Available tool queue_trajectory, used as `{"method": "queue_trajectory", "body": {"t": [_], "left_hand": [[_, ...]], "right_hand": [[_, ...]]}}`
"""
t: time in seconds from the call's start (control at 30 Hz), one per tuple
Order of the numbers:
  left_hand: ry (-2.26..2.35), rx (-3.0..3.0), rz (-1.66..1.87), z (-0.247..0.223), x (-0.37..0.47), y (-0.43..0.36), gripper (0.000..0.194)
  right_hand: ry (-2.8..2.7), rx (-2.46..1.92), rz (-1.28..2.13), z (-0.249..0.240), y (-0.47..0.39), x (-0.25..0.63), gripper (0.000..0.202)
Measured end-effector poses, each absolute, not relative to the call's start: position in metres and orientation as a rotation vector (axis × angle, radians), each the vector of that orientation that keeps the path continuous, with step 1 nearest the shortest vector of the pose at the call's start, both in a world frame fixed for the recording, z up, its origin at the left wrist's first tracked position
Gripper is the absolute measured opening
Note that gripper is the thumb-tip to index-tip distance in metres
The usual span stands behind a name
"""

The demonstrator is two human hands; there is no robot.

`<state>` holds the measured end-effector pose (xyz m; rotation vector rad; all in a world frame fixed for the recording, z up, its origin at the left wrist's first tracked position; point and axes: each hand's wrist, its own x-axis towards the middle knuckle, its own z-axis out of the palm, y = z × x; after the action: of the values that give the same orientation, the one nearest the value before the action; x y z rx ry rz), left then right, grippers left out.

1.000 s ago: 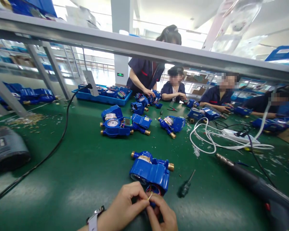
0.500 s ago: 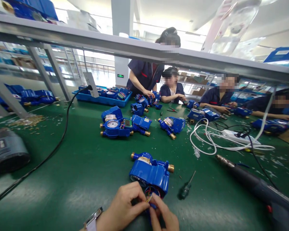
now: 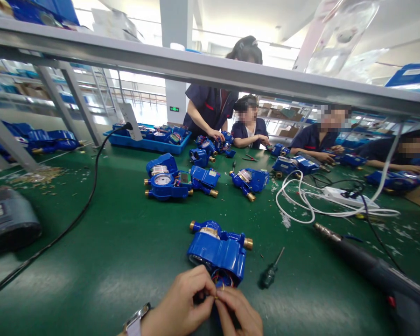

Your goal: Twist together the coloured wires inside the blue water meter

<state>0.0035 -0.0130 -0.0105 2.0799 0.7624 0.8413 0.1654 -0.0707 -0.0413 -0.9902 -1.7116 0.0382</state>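
A blue meter with brass ends (image 3: pixel 217 252) lies on the green table, its near end open with thin coloured wires (image 3: pixel 222 279) showing. Just in front of that opening, my left hand (image 3: pixel 187 298), wearing a watch at the wrist, pinches a thin yellowish wire. My right hand (image 3: pixel 238 310) meets it fingertip to fingertip, its fingers closed on the same wire. A blue part is partly hidden beneath the fingers. To the right of the meter lies a dark-handled screwdriver (image 3: pixel 271 273).
A heat gun (image 3: pixel 367 266) lies at the right, near white cables and a power strip (image 3: pixel 350 198). More blue meters (image 3: pixel 163 179) stand farther back, with a blue tray (image 3: pixel 150 141) behind. A black cable (image 3: pixel 91 200) crosses the left. Several people work opposite, beneath a shelf (image 3: pixel 196 65).
My right fingertips have moved up and left against my left fingertips. The yellowish wires that stood out between the hands are now mostly covered.
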Motion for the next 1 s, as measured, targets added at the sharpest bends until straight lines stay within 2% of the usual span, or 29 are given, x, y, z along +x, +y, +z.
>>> {"method": "queue_trajectory", "body": {"t": [0.33, 0.57, 1.0], "left_hand": [[0.799, 1.966, 0.744, 0.0, 0.004, -0.012, 0.018], [0.822, 1.961, 0.75, -0.004, 0.003, -0.009, 0.009], [0.867, 1.891, 0.833, -0.006, 0.004, -0.009, 0.029]], "right_hand": [[-1.536, -1.05, 0.127, -0.044, -0.075, 0.154, 0.017], [-1.806, -0.959, 0.102, -0.024, -0.062, 0.169, 0.03], [-1.718, -0.992, 0.128, -0.029, -0.065, 0.162, 0.025]]}}
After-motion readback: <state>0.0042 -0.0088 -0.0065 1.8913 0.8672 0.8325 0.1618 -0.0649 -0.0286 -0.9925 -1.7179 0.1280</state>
